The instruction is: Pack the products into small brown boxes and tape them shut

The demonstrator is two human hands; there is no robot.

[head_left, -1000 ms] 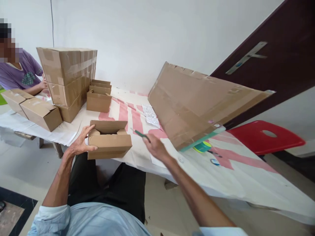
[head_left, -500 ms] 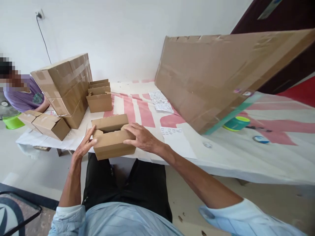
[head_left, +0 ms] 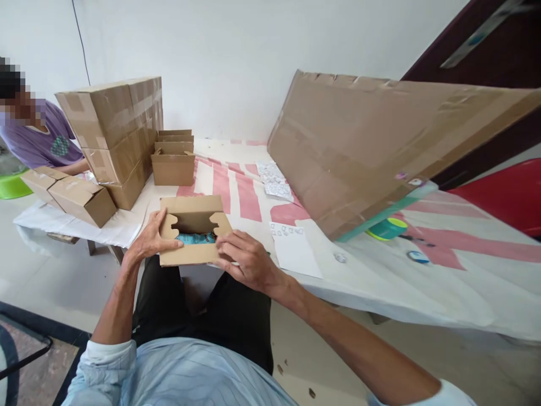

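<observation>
A small brown cardboard box sits at the table's near edge, its top open and its notched side flaps bent inward. Inside it a blue printed packet shows through the opening. My left hand grips the box's left end, thumb over the front rim and fingers along the side. At the right front corner, my right hand has its fingers closed on the box's edge by the right flap.
Upright open boxes stand behind, beside a stack of taped cartons. Two small cartons lie at left, near a person in purple. A large cardboard sheet leans at right. Paper and tape rolls lie on the table.
The box has tilted so that its opening faces me and the blue packet inside shows. My right hand has shifted from the top of the right end down to the front corner.
</observation>
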